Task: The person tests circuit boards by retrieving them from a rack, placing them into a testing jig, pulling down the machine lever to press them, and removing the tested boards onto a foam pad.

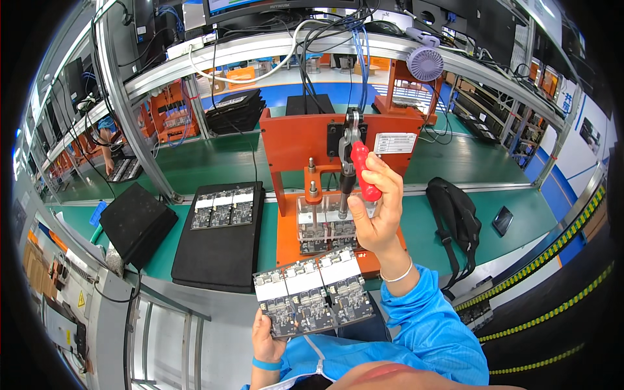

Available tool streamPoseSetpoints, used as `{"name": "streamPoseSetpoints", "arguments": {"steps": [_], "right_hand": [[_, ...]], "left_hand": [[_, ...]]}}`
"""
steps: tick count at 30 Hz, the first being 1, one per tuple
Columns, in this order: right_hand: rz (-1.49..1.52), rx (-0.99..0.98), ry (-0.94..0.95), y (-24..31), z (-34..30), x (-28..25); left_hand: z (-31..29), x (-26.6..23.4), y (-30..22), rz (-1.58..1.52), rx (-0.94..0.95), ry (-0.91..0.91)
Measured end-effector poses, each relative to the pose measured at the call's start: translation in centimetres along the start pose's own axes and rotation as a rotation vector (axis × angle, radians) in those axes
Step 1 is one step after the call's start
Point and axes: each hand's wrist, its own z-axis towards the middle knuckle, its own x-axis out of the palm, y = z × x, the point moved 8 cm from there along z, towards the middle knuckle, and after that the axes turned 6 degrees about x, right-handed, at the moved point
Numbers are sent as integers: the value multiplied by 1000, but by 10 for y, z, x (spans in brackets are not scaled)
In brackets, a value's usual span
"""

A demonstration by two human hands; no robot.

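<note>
My left hand (266, 337) pinches the lower left corner of a circuit board panel (313, 296), black with white patches and three like sections. The panel is tilted up in front of my body. My right hand (380, 208) is closed on the red handle (361, 162) of a toggle clamp, fingers on its right side and thumb below. The clamp is mounted on an orange test fixture (276, 130). Under its plunger, a clear pressing plate (309, 224) lies over another circuit board (315, 246), partly hidden by my hand and the held panel.
Left of the fixture, a similar board panel (224, 208) lies on a black foam pad (211, 257). Farther left is another black pad (138, 224). A black bag (455, 224) and a phone (502, 221) rest on the green bench at right. Cables hang behind the fixture.
</note>
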Motion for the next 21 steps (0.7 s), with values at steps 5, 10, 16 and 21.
{"name": "streamPoseSetpoints", "arguments": {"steps": [5, 10, 16, 21], "right_hand": [[1, 2, 5, 1, 0, 0], [6, -5, 6, 2, 0, 0], [4, -10, 8, 2, 0, 0], [-1, -13, 14, 3, 0, 1]], "left_hand": [[-1, 1, 0, -5, -11, 16], [-2, 0, 0, 7, -12, 16], [-1, 0, 1, 5, -14, 8], [-1, 0, 1, 9, -16, 5]]}}
